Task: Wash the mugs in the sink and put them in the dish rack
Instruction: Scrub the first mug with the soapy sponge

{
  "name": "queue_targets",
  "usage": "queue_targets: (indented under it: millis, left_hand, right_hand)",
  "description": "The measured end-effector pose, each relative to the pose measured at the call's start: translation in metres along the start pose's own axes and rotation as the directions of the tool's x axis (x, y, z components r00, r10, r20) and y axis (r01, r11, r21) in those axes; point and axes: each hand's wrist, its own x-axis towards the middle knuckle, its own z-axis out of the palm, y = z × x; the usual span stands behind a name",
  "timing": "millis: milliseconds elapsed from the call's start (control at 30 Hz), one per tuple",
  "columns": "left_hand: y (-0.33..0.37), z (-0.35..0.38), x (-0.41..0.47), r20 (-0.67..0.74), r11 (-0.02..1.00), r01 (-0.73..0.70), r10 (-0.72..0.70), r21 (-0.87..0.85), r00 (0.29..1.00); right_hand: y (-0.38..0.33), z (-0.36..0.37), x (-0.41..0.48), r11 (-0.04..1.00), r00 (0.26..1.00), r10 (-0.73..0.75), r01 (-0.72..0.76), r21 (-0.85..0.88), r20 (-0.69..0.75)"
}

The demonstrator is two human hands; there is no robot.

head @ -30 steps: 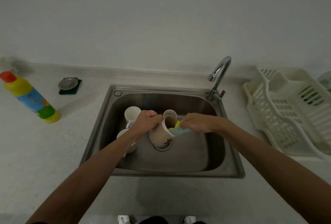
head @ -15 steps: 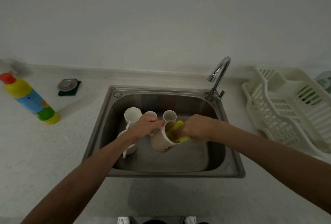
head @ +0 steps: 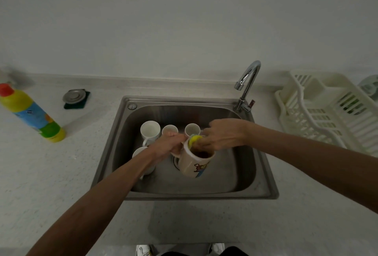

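Note:
A cream mug with a cartoon print [head: 193, 164] is held tilted over the middle of the steel sink [head: 263, 186]. My left hand [head: 170, 146] grips its handle side. My right hand [head: 219, 134] reaches into the mug's mouth with its fingers curled round a yellow sponge [head: 194, 139]. Three white mugs stand upright at the back of the basin: a large one [head: 150, 130] and two smaller ones [head: 169, 129], [head: 192, 129]. Another white mug [head: 139, 153] sits partly hidden under my left forearm. The white dish rack [head: 327, 110] stands on the counter to the right.
A chrome tap [head: 246, 84] rises at the sink's back right corner. A yellow detergent bottle [head: 32, 113] lies tilted on the left counter. A metal sink strainer on a dark green pad [head: 74, 97] sits behind it.
My right hand has pushed the sponge deeper into the mug and turned over its mouth. The mug has tilted more upright, showing its cartoon print.

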Motion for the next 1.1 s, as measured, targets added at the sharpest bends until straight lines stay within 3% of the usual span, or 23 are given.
queue_targets:
  millis: [233,400,533,1000,1033,1100]
  left_hand:
    - [0.006,0.002,-0.001,-0.004,0.999,0.009,-0.009,-0.031,1.000]
    - [0.014,0.003,-0.004,0.061,1.000,0.003,-0.002,-0.011,0.998]
    - [0.014,0.004,-0.005,0.035,1.000,0.011,-0.011,-0.009,0.999]
    - [0.017,0.005,-0.007,0.042,0.999,0.045,-0.045,0.013,0.998]
    - [0.016,0.002,-0.007,0.019,0.999,0.048,-0.048,0.018,0.999]
    - [0.016,-0.003,-0.005,-0.066,0.998,0.050,-0.048,0.025,0.997]
  right_hand:
    - [0.007,0.001,-0.004,1.000,0.998,-0.020,0.020,0.004,-0.062]
    - [0.018,-0.004,-0.005,0.991,0.984,-0.088,0.071,-0.115,-0.152]
    - [0.018,-0.007,-0.007,0.972,0.972,-0.149,0.110,-0.206,-0.183]
    - [0.020,-0.007,-0.010,0.969,0.959,-0.184,0.140,-0.205,-0.215]
    - [0.019,-0.007,-0.012,0.979,0.970,-0.150,0.118,-0.166,-0.193]
    - [0.016,-0.006,-0.019,0.995,0.994,0.066,-0.060,0.074,-0.081]
